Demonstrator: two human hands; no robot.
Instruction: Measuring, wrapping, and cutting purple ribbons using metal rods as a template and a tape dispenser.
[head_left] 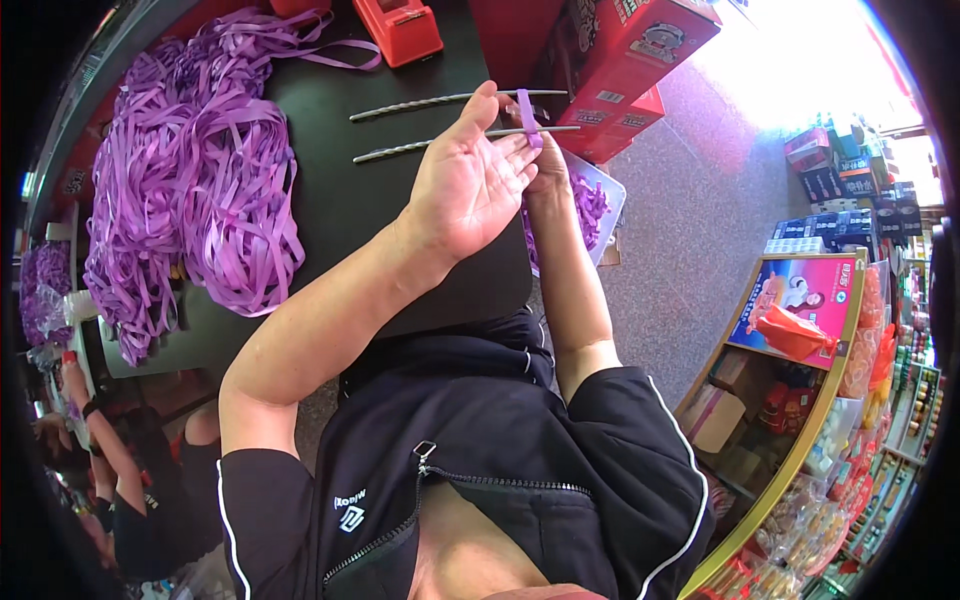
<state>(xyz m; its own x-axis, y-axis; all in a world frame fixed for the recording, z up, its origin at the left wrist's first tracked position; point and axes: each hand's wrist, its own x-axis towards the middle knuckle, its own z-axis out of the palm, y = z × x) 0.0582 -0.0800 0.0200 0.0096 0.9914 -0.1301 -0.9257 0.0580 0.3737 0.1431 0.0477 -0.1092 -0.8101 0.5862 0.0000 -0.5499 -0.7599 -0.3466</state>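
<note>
Fingers point(514, 160) of the left hand point(455, 190): extended and nearly flat, palm exposed, thumb raised apart from the rest; no closed grip visible. Fingertips at the lower end of the purple strip point(524, 108); whether they touch it cannot be told.

Right hand point(547, 170): just beyond the left fingertips, beside the strip; its fingers mostly hidden, so their spread and any hold cannot be told.

Purple strip, one: lies across two grey metal rods point(410, 105), bent about the lower. Rods twisted at their left ends, set roughly side by side above the desk point(335, 215); the lower is partly covered by the left hand.

Below the right hand, past the desk's edge: pale plastic bin point(616, 205) containing short purple pieces point(590, 205).

Desk, black. On its left side, one large heap of purple ribbon point(190, 170); at its far edge, one red tape dispenser point(398, 30).

Right of the rods: stacked red boxes point(640, 60). Farther right: gold-edged cabinet point(855, 290) with packaged goods about it. Lower left: a co-worker's forearm point(120, 465), well apart from the person's hands.
</note>
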